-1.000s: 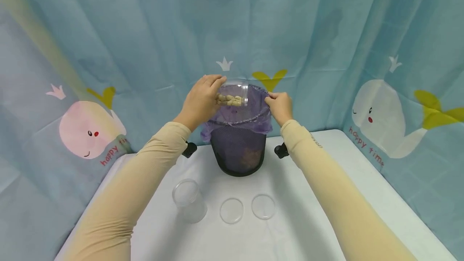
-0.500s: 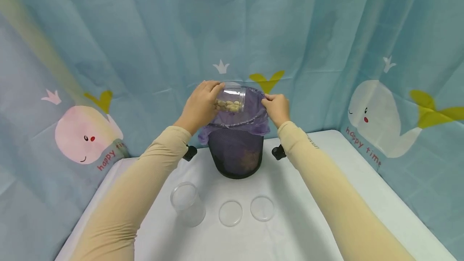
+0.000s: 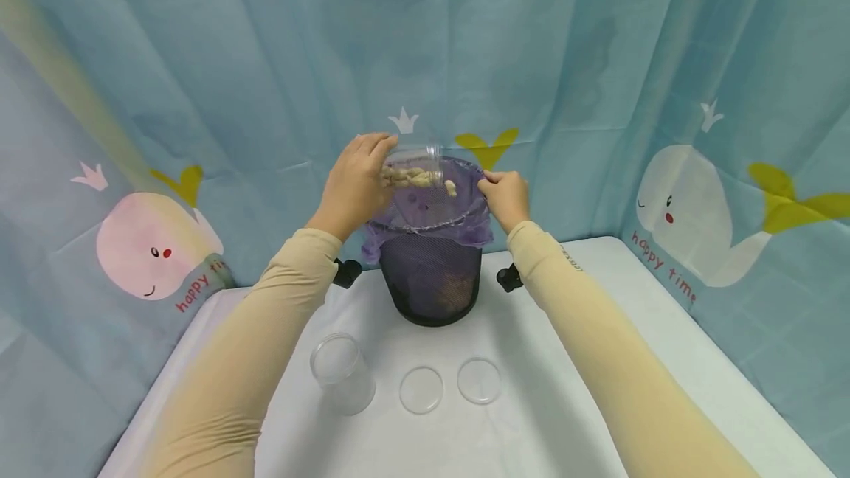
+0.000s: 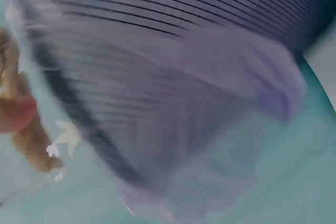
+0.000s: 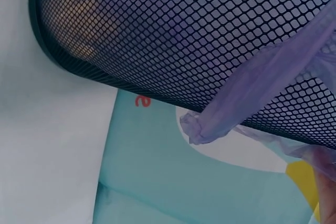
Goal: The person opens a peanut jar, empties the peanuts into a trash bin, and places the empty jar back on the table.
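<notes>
My left hand grips a clear plastic jar lying on its side above the bin, mouth toward the right. Tan, peanut-like pieces lie along its lower wall, and one loose piece is in the air just outside the mouth. Beneath stands a black mesh wastebasket, tipped toward me and lined with a purple plastic bag folded over the rim. At the rim's right side, my right hand pinches the bag and edge. A fingertip against the jar shows in the left wrist view.
On the white table a second clear jar stands upright at front left. Two clear round lids lie flat to its right. A blue printed curtain hangs close behind the wastebasket and along both sides.
The jar in my left hand has risen slightly and moved left. Its contents have slid toward the mouth, and one piece has come out. My right hand keeps its grip on the rim.
</notes>
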`<move>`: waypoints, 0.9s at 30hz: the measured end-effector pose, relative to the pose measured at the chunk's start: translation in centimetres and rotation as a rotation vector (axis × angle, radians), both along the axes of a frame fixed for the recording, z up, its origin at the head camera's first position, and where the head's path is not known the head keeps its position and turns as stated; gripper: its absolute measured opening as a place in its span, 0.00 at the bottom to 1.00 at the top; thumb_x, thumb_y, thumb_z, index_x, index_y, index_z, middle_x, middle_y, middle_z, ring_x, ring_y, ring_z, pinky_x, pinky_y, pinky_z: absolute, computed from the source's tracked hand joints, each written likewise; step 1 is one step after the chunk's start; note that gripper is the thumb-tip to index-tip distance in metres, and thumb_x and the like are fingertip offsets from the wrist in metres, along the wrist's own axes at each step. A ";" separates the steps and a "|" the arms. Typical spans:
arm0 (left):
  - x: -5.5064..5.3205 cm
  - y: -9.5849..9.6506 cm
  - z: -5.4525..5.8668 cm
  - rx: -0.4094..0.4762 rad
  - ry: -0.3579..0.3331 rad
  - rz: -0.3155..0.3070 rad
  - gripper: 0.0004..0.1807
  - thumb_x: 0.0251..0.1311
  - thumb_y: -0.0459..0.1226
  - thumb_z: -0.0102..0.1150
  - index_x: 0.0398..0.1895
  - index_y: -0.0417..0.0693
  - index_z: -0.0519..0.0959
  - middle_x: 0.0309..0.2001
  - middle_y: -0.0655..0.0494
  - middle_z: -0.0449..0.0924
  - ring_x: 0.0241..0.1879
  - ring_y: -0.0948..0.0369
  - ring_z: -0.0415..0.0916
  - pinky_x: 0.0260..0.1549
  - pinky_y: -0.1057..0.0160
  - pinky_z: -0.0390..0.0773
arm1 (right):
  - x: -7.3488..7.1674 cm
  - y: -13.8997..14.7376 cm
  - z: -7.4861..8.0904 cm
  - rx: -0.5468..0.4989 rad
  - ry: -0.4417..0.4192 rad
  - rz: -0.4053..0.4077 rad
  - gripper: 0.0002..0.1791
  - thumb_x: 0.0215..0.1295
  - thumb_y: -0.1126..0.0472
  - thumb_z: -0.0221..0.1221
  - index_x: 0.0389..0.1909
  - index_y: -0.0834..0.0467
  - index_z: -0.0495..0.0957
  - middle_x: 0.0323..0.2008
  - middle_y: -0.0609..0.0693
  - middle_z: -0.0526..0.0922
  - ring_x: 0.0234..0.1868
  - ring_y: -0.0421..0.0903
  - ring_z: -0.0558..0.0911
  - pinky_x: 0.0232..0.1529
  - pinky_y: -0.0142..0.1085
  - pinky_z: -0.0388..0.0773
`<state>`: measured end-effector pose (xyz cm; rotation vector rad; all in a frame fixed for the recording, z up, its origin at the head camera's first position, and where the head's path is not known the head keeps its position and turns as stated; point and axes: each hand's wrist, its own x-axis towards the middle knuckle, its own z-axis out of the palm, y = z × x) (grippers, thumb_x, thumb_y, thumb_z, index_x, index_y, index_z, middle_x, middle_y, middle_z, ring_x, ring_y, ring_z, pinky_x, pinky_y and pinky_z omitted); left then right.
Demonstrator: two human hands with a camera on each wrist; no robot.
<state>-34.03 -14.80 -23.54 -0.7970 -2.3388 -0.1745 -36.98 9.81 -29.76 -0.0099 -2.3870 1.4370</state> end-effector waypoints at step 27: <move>-0.3 0.6 -0.6 -0.045 0.093 -0.002 0.33 0.54 0.22 0.64 0.67 0.38 0.70 0.64 0.39 0.73 0.67 0.44 0.68 0.76 0.50 0.60 | 0.0 -0.1 0.1 0.009 -0.025 0.018 0.20 0.71 0.63 0.52 0.62 0.61 0.76 0.60 0.59 0.81 0.10 0.37 0.61 0.16 0.27 0.60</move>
